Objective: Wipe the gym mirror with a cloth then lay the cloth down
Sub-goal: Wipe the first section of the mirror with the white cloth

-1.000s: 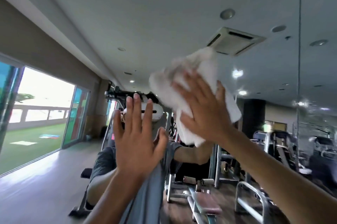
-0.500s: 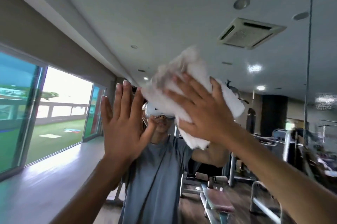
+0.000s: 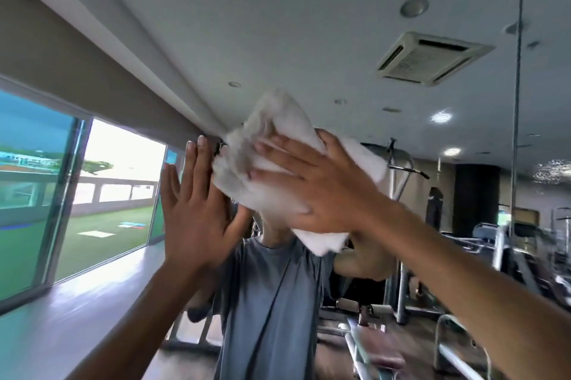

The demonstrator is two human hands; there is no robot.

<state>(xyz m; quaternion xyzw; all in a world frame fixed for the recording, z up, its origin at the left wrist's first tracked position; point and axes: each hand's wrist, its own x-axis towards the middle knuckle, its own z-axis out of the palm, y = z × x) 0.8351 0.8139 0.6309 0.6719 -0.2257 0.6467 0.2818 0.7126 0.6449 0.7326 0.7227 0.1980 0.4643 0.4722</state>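
Cloth (image 3: pixel 278 169) bunched high on mirror (image 3: pixel 309 24), right hand (image 3: pixel 324 191) spread flat over it, pressing so whole pad rubs glass. Left hand (image 3: pixel 191 209) flat beside, fingers straight together, holding nothing, likely bracing.

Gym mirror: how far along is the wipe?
Done: cannot tell, no wiped patch shows on the large wall mirror. In hand: right hand presses the crumpled white cloth against the glass; left hand open beside it. Left: finish wiping, lay cloth down.
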